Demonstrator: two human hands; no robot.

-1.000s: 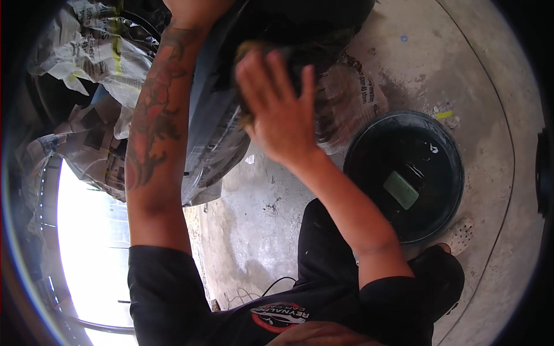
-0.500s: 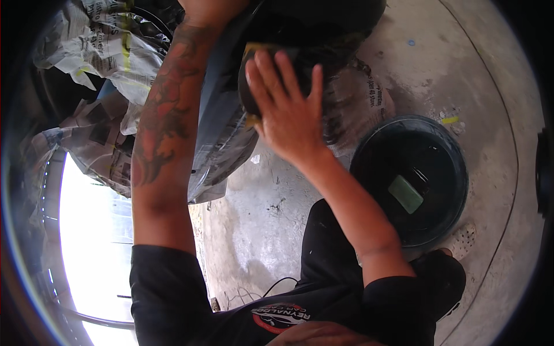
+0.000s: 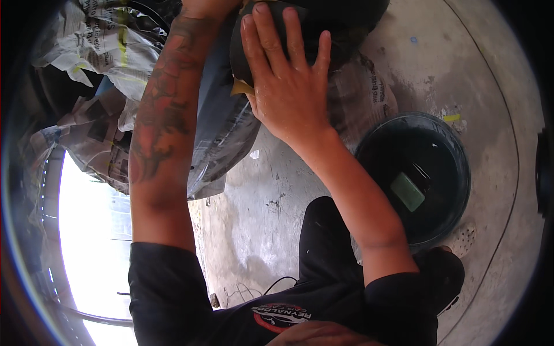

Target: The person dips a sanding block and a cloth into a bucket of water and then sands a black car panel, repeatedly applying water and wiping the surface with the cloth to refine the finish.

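My right hand point(image 3: 285, 92) lies spread and flat on a dark sheet with a tan back point(image 3: 242, 87), like sandpaper, against a dark curved panel point(image 3: 360, 26). Its fingers point up the panel. My left hand point(image 3: 205, 6) is at the top edge beside it, along the panel; its fingers are hidden or out of view. Crumpled newspaper masking point(image 3: 104, 43) hangs left of my tattooed left forearm, and more wrapping point(image 3: 369, 92) lies beneath the panel on the right.
A round dark tub point(image 3: 438, 219) of dark liquid with a pale green block point(image 3: 407, 191) in it stands by my right forearm on the concrete floor point(image 3: 493, 144). A perforated pale shoe point(image 3: 464, 237), thin cables point(image 3: 277, 282) and a bright opening point(image 3: 92, 230) at left also show.
My right hand has moved upward along the dark panel with the sheet under it, its fingertips now close to the top edge. My left hand has shifted only slightly.
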